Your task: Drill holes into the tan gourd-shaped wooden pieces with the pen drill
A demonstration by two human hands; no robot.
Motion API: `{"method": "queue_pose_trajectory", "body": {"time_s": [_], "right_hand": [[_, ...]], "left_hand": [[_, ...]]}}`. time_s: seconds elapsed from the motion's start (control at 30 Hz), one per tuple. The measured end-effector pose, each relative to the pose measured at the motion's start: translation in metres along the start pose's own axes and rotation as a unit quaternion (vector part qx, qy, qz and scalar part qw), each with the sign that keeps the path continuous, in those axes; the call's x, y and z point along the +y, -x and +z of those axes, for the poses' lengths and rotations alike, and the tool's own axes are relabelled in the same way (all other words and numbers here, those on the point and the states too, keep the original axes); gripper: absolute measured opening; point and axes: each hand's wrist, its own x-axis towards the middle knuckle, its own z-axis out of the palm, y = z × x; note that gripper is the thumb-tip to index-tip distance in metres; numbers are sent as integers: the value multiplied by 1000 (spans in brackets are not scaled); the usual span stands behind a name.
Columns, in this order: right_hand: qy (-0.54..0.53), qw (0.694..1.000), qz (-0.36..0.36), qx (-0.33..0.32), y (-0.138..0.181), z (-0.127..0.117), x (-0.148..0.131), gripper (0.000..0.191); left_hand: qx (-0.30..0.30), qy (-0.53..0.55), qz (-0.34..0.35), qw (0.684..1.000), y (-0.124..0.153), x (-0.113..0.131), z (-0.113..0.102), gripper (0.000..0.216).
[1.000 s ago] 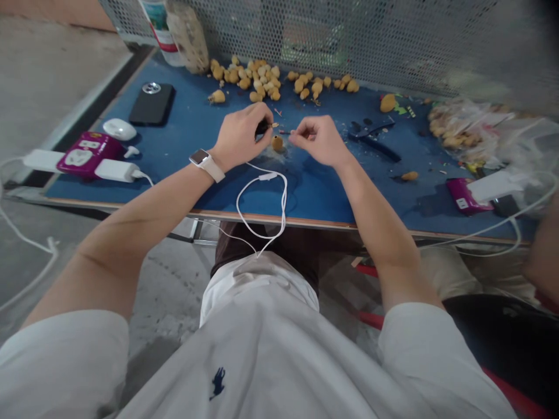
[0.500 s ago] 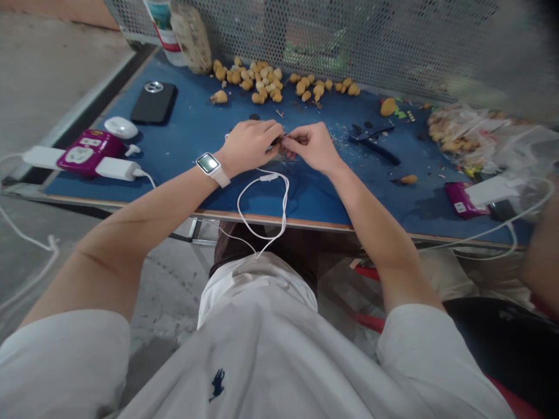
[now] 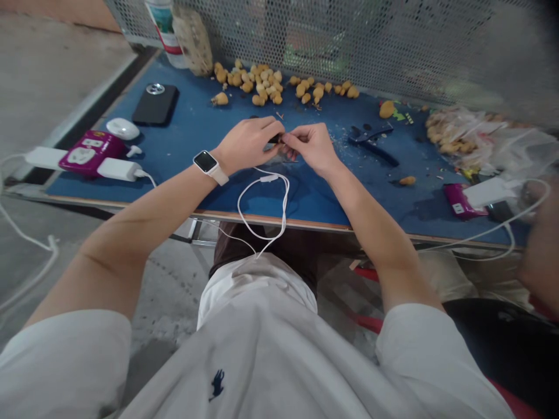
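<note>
My left hand [image 3: 252, 141], with a white-strapped watch [image 3: 208, 163] at the wrist, is closed around a small dark thing [image 3: 275, 139] mostly hidden by the fingers. My right hand [image 3: 313, 146] meets it fingertip to fingertip, thumb and forefinger pinched together; what lies in that pinch is too small to make out. Both hands are just above the blue tabletop [image 3: 318, 201]. Below them hangs a looped white cable [image 3: 285, 203] over the table's front edge. To the right of my right hand lie dark-handled pliers [image 3: 374, 145].
Many small yellow-brown gourd-shaped pieces [image 3: 262, 81] lie along the back by a mesh panel [image 3: 367, 46]. Left are a phone [image 3: 156, 105] and a purple power block [image 3: 91, 153]. Right, a plastic bag [image 3: 493, 137] holds more pieces; another person's arm [image 3: 541, 244] shows there.
The watch face has gone from lit to dark, and my left wrist has turned slightly. Both hands stay together in nearly the same place.
</note>
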Motion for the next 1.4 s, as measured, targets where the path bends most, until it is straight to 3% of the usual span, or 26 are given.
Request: {"method": "queue_pose_trajectory", "body": {"time_s": [0.2, 0.43, 0.67, 0.83, 0.97, 1.4], "right_hand": [[14, 1000, 6, -3, 0, -2, -5, 80], [74, 996, -47, 32, 6, -6, 0, 49], [48, 998, -29, 2, 3, -4, 6, 70], [11, 998, -61, 19, 3, -6, 9, 68], [17, 999, -27, -2, 4, -9, 8, 72], [18, 999, -33, -10, 4, -9, 7, 73]], "left_hand": [[-24, 10, -33, 999, -2, 0, 0, 42], [-25, 22, -1, 999, -1, -5, -3, 34], [0, 0, 24, 1000, 1, -10, 4, 20], [13, 2, 22, 1000, 1, -15, 8, 18], [8, -4, 35, 999, 1, -20, 7, 17], [2, -36, 52, 998, 0, -18, 11, 20]]}}
